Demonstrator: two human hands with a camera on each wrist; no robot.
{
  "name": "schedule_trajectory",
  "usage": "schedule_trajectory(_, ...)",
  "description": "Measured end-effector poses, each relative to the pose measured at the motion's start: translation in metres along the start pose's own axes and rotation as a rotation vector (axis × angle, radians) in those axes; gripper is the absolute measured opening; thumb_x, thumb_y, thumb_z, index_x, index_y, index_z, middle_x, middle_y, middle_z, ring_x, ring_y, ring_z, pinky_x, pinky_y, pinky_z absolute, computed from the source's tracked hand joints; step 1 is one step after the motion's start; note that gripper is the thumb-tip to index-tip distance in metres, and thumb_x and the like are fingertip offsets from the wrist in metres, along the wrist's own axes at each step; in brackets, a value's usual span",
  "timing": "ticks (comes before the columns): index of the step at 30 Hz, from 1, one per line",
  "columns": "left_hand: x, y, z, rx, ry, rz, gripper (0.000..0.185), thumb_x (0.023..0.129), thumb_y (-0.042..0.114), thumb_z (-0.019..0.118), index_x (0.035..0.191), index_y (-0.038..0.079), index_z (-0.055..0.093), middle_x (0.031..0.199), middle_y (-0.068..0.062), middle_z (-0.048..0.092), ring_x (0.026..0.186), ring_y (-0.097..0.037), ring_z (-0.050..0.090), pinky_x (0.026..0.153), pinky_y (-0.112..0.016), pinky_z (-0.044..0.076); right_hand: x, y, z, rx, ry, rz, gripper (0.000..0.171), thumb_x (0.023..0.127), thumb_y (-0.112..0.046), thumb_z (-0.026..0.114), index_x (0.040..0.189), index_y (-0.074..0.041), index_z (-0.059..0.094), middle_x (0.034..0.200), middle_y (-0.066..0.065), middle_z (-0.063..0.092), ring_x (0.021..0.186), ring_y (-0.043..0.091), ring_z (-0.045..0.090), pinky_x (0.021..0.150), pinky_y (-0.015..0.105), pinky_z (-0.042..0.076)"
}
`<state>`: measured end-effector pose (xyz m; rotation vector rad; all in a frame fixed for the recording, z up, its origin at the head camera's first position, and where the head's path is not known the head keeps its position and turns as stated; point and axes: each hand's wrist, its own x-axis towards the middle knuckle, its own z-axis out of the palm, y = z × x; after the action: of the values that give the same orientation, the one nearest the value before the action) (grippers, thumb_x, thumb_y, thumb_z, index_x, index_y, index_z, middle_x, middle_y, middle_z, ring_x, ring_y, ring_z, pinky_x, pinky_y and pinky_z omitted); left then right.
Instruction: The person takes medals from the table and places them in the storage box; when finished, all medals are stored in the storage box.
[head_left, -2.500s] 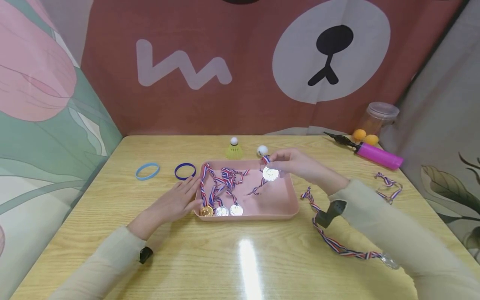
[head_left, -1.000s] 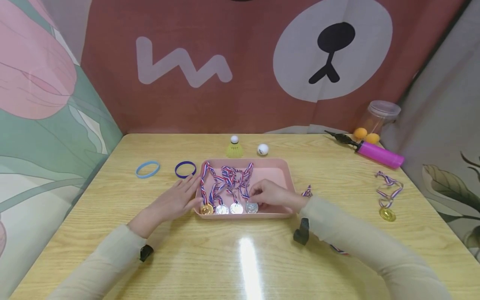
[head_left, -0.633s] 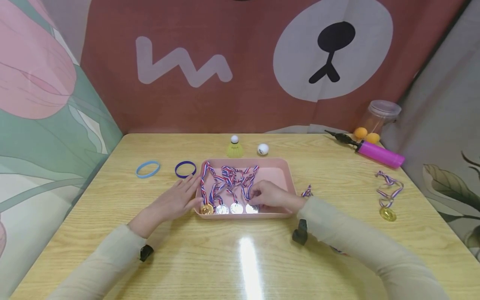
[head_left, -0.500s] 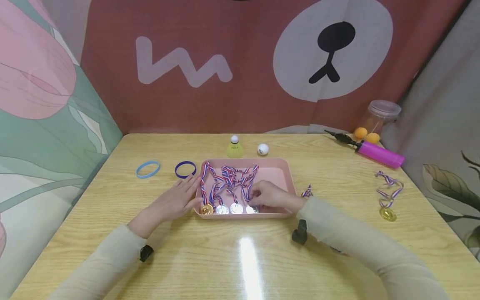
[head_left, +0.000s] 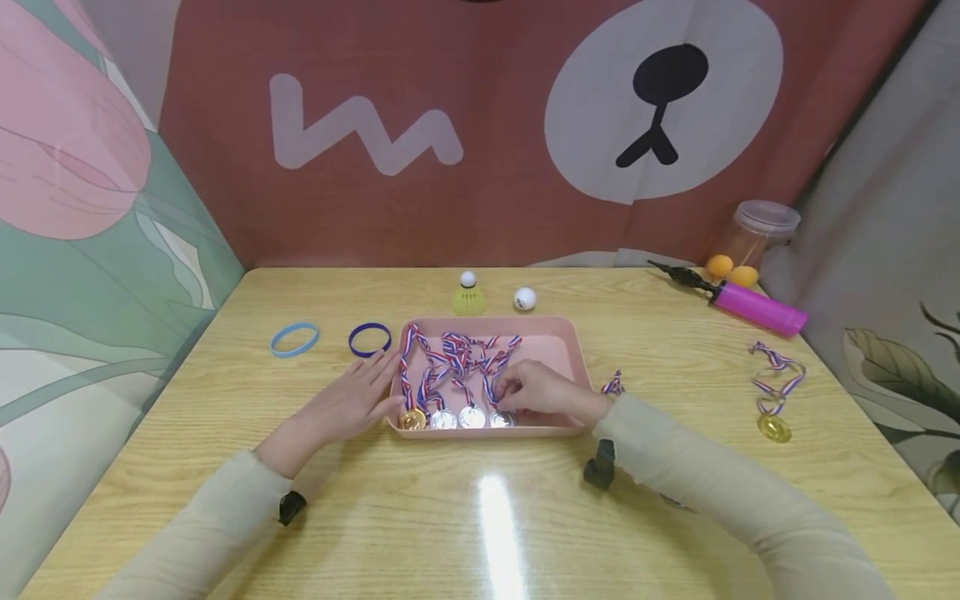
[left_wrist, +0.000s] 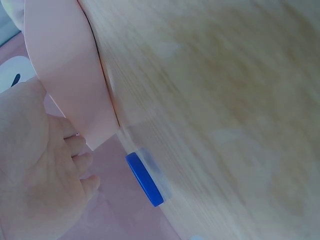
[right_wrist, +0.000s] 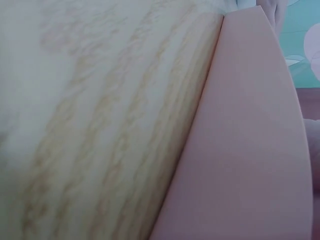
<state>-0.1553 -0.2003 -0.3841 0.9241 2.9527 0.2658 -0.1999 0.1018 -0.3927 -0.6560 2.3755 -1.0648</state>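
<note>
Head view shows the silver medal (head_left: 501, 419) at the pink tray's (head_left: 558, 333) near edge, pinched by the right hand's (head_left: 536, 392) curled fingers to align the row, while the left hand (head_left: 351, 402), fingers straight, steadies the tray's left wall on the tabletop (head_left: 480, 517).

Bright, even light from above; glare streaks the table (head_left: 495, 517) just below my right hand (head_left: 536, 392). Both wrist views are blurred, and head-view edges bend.
</note>
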Motion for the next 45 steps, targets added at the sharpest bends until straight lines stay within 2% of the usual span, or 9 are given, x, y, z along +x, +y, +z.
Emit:
schedule_trajectory(7, 0.000, -0.001, 0.000, 0.002, 0.002, 0.000, 0.063, 0.099, 0.035, 0.039, 0.143, -0.006, 0.020, 0.148, -0.022, 0.017, 0.134, -0.039, 0.015, 0.107, -0.052, 0.015, -0.006, -0.005, -0.008, 0.022, -0.024, -0.012, 0.009, 0.079, 0.001, 0.066, 0.088, -0.001, 0.066, 0.073, 0.003, 0.064, 0.059, 0.017, 0.060, 0.055, 0.029, 0.054)
schedule_trajectory(11, 0.000, -0.001, 0.000, -0.001, 0.009, 0.005, 0.063, 0.099, 0.036, 0.038, 0.143, -0.007, 0.021, 0.148, -0.022, 0.018, 0.134, -0.040, 0.015, 0.107, -0.052, 0.015, -0.015, -0.009, -0.019, 0.034, -0.014, -0.042, 0.014, 0.079, 0.000, 0.067, 0.093, -0.001, 0.067, 0.082, 0.003, 0.063, 0.068, 0.017, 0.059, 0.060, 0.029, 0.053)
schedule_trajectory(17, -0.001, -0.001, 0.000, -0.008, 0.009, 0.002, 0.063, 0.099, 0.036, 0.038, 0.143, -0.006, 0.021, 0.148, -0.021, 0.019, 0.134, -0.039, 0.015, 0.107, -0.051, 0.015, -0.037, -0.017, -0.042, 0.012, 0.034, -0.125, 0.015, 0.083, -0.004, 0.065, 0.096, 0.004, 0.065, 0.084, 0.003, 0.062, 0.071, 0.016, 0.057, 0.062, 0.031, 0.053)
schedule_trajectory(20, -0.001, 0.000, 0.000, -0.011, 0.006, 0.001, 0.063, 0.099, 0.035, 0.039, 0.143, -0.007, 0.021, 0.148, -0.021, 0.019, 0.134, -0.039, 0.015, 0.108, -0.051, 0.015, -0.054, -0.018, -0.053, 0.032, 0.081, -0.118, 0.016, 0.085, -0.006, 0.064, 0.098, 0.004, 0.064, 0.083, 0.005, 0.063, 0.067, 0.019, 0.059, 0.058, 0.036, 0.053)
schedule_trajectory(27, -0.001, 0.000, 0.000, -0.008, 0.010, 0.004, 0.063, 0.099, 0.035, 0.039, 0.143, -0.007, 0.020, 0.148, -0.021, 0.018, 0.134, -0.039, 0.015, 0.107, -0.051, 0.015, -0.097, -0.010, -0.080, 0.008, 0.210, -0.090, 0.018, 0.086, -0.013, 0.065, 0.099, 0.000, 0.065, 0.083, 0.006, 0.063, 0.069, 0.021, 0.057, 0.057, 0.031, 0.052)
schedule_trajectory(30, 0.000, 0.000, 0.000, -0.013, 0.013, 0.005, 0.063, 0.099, 0.035, 0.039, 0.143, -0.006, 0.020, 0.148, -0.021, 0.017, 0.134, -0.039, 0.014, 0.108, -0.051, 0.015, -0.116, -0.002, -0.090, 0.005, 0.262, -0.058, 0.019, 0.087, -0.016, 0.065, 0.100, -0.001, 0.064, 0.084, 0.007, 0.062, 0.069, 0.022, 0.058, 0.057, 0.032, 0.052)
schedule_trajectory(35, -0.001, 0.001, 0.000, -0.014, 0.022, 0.010, 0.063, 0.099, 0.034, 0.040, 0.143, -0.006, 0.021, 0.148, -0.021, 0.018, 0.134, -0.039, 0.015, 0.107, -0.051, 0.015, -0.152, 0.022, -0.107, 0.029, 0.367, 0.019, 0.025, 0.090, -0.019, 0.061, 0.107, 0.001, 0.061, 0.088, 0.009, 0.063, 0.072, 0.015, 0.060, 0.059, 0.031, 0.053)
schedule_trajectory(41, -0.001, 0.002, -0.001, -0.009, 0.021, 0.010, 0.063, 0.099, 0.034, 0.040, 0.143, -0.006, 0.021, 0.148, -0.021, 0.019, 0.134, -0.039, 0.015, 0.107, -0.051, 0.015, -0.193, 0.067, -0.126, -0.035, 0.476, 0.146, 0.036, 0.092, -0.025, 0.058, 0.113, 0.005, 0.056, 0.090, 0.006, 0.064, 0.072, 0.013, 0.059, 0.060, 0.030, 0.053)
schedule_trajectory(45, -0.001, 0.001, -0.001, -0.008, 0.020, 0.011, 0.064, 0.099, 0.034, 0.041, 0.143, -0.007, 0.021, 0.148, -0.022, 0.018, 0.134, -0.039, 0.015, 0.107, -0.051, 0.016, -0.217, 0.098, -0.134, -0.062, 0.501, 0.252, 0.045, 0.093, -0.030, 0.055, 0.118, 0.008, 0.052, 0.091, 0.008, 0.063, 0.073, 0.012, 0.059, 0.060, 0.031, 0.053)
